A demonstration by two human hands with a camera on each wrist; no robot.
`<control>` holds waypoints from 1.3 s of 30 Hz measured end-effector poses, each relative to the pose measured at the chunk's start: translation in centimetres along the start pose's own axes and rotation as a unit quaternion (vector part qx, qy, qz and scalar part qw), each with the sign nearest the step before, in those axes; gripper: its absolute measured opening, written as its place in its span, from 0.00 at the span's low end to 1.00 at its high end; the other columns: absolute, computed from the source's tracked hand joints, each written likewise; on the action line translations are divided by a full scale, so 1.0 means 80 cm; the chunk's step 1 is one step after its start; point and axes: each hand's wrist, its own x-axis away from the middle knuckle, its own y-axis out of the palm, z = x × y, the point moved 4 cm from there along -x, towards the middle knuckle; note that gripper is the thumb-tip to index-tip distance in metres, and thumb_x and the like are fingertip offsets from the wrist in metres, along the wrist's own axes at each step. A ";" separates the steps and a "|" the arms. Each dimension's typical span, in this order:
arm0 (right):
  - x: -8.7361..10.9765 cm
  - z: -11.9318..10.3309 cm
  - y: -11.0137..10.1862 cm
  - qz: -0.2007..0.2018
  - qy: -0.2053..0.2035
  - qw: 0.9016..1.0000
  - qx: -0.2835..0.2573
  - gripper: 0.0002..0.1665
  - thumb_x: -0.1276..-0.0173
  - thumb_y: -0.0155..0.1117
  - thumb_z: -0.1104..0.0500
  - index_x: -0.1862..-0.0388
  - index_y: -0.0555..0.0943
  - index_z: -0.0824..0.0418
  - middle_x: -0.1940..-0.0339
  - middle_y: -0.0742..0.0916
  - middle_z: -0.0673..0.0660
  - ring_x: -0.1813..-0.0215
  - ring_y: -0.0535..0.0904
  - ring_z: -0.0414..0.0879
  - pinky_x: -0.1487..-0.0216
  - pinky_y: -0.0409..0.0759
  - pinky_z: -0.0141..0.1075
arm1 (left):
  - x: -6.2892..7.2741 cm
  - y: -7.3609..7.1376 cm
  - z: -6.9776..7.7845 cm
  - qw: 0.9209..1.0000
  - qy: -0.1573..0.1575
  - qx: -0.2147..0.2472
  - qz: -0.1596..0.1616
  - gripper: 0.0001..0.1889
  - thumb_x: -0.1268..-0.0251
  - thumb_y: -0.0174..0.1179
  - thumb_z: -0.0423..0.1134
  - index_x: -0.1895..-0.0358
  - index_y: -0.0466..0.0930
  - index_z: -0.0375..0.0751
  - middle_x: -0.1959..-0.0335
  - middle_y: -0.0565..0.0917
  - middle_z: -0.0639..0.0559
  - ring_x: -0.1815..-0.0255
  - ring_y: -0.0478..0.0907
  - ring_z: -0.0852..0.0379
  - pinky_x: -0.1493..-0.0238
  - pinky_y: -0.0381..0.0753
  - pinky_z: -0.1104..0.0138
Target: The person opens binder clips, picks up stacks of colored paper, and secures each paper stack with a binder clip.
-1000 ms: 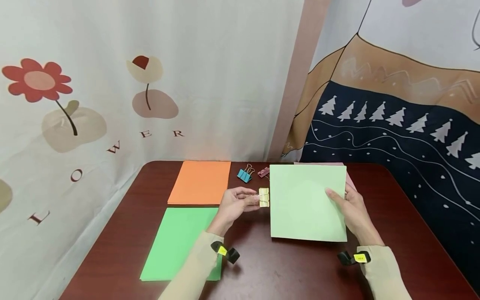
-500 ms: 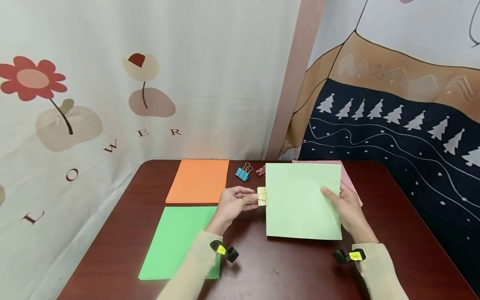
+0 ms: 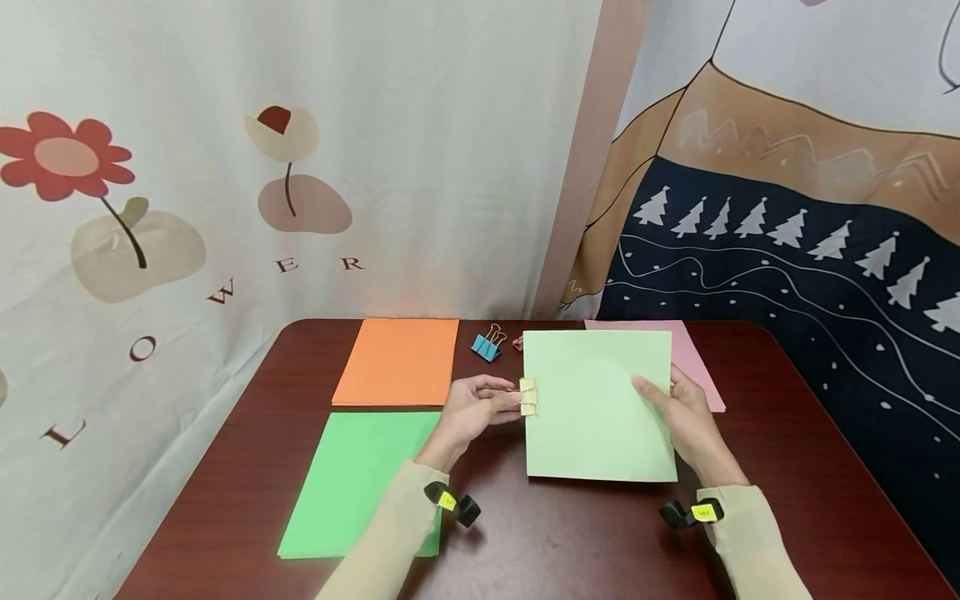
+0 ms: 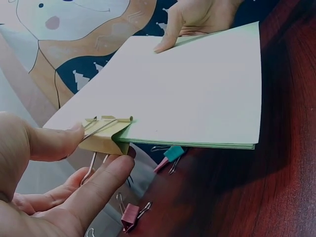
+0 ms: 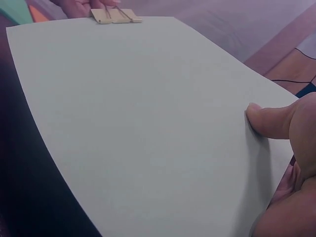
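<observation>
My right hand (image 3: 686,417) grips a stack of pale green paper (image 3: 592,408) by its right edge, thumb on top and fingers underneath. The stack is held above the table. My left hand (image 3: 472,408) pinches a yellow binder clip (image 3: 528,397) by its wire handles, thumb above and fingers below. In the left wrist view the clip's mouth (image 4: 123,131) sits over the left edge of the stack, and several sheet layers show along that edge. From the right wrist, the clip (image 5: 116,16) overlaps the paper's far edge.
Orange paper (image 3: 397,362) and bright green paper (image 3: 360,483) lie on the left of the dark red table (image 3: 555,542). Pink paper (image 3: 697,367) lies behind my right hand. A blue binder clip (image 3: 487,346) and a pink one (image 3: 518,342), partly covered, lie at the back.
The paper stack has moved left with my right hand, and its left edge has gone into the yellow clip's mouth. My left hand keeps pinching the clip.
</observation>
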 end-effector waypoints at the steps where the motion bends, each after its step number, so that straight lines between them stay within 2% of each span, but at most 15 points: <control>1: 0.000 0.000 0.001 0.000 0.001 1.000 0.001 0.34 0.26 0.63 0.41 0.27 0.70 0.53 0.61 0.90 0.38 0.60 0.88 0.38 0.59 0.88 0.40 | 0.000 0.000 0.000 1.000 0.000 -0.001 -0.001 0.19 0.35 0.66 0.24 0.44 0.76 0.17 0.63 0.89 0.45 0.64 0.89 0.55 0.53 0.89 0.56; 6: 0.000 0.001 0.003 -0.007 0.008 1.000 0.003 0.35 0.25 0.62 0.40 0.26 0.69 0.53 0.60 0.90 0.39 0.59 0.88 0.39 0.58 0.88 0.40 | 0.000 0.000 0.000 1.000 0.006 -0.003 -0.008 0.20 0.35 0.67 0.26 0.44 0.76 0.18 0.61 0.89 0.43 0.63 0.89 0.56 0.51 0.89 0.56; 13: 0.003 0.001 -0.010 0.007 0.034 0.998 0.047 0.37 0.27 0.62 0.36 0.26 0.69 0.51 0.59 0.88 0.39 0.58 0.86 0.38 0.56 0.86 0.40 | -0.005 0.005 -0.002 1.000 -0.008 0.009 -0.027 0.24 0.36 0.69 0.29 0.41 0.75 0.19 0.57 0.89 0.41 0.61 0.90 0.56 0.49 0.88 0.56; 19: 0.006 0.004 -0.020 0.005 0.036 0.997 0.069 0.41 0.26 0.59 0.35 0.23 0.67 0.56 0.54 0.87 0.41 0.54 0.85 0.38 0.53 0.84 0.38 | -0.005 0.013 -0.004 0.999 -0.024 -0.007 -0.044 0.25 0.36 0.70 0.32 0.41 0.75 0.19 0.55 0.88 0.38 0.61 0.90 0.54 0.48 0.88 0.55; 24: 0.008 0.006 -0.030 -0.003 0.043 0.993 0.111 0.41 0.22 0.54 0.35 0.22 0.65 0.59 0.49 0.86 0.49 0.54 0.83 0.38 0.52 0.82 0.36 | -0.001 0.019 -0.006 0.997 -0.041 -0.036 -0.063 0.25 0.34 0.69 0.34 0.41 0.74 0.21 0.52 0.88 0.35 0.58 0.91 0.49 0.48 0.88 0.55; 31: 0.014 0.014 -0.048 -0.011 0.065 0.985 0.157 0.43 0.20 0.51 0.36 0.22 0.63 0.66 0.44 0.84 0.62 0.55 0.82 0.41 0.54 0.82 0.33 | 0.004 0.036 -0.009 0.992 -0.065 -0.069 -0.082 0.21 0.34 0.70 0.38 0.47 0.78 0.26 0.53 0.89 0.34 0.55 0.90 0.43 0.48 0.88 0.53; 35: 0.017 0.016 -0.062 -0.015 0.069 0.983 0.172 0.45 0.20 0.50 0.36 0.21 0.61 0.68 0.45 0.84 0.62 0.56 0.82 0.41 0.55 0.83 0.35 | 0.005 0.049 -0.012 0.990 -0.072 -0.081 -0.089 0.20 0.35 0.71 0.42 0.49 0.79 0.28 0.53 0.89 0.32 0.56 0.90 0.41 0.48 0.87 0.51; 39: 0.021 0.020 -0.074 -0.020 0.073 0.982 0.172 0.46 0.20 0.51 0.36 0.22 0.61 0.70 0.51 0.86 0.58 0.58 0.84 0.42 0.58 0.85 0.38 | 0.005 0.060 -0.014 0.988 -0.071 -0.102 -0.090 0.20 0.35 0.71 0.44 0.52 0.81 0.29 0.54 0.89 0.31 0.57 0.90 0.38 0.51 0.88 0.50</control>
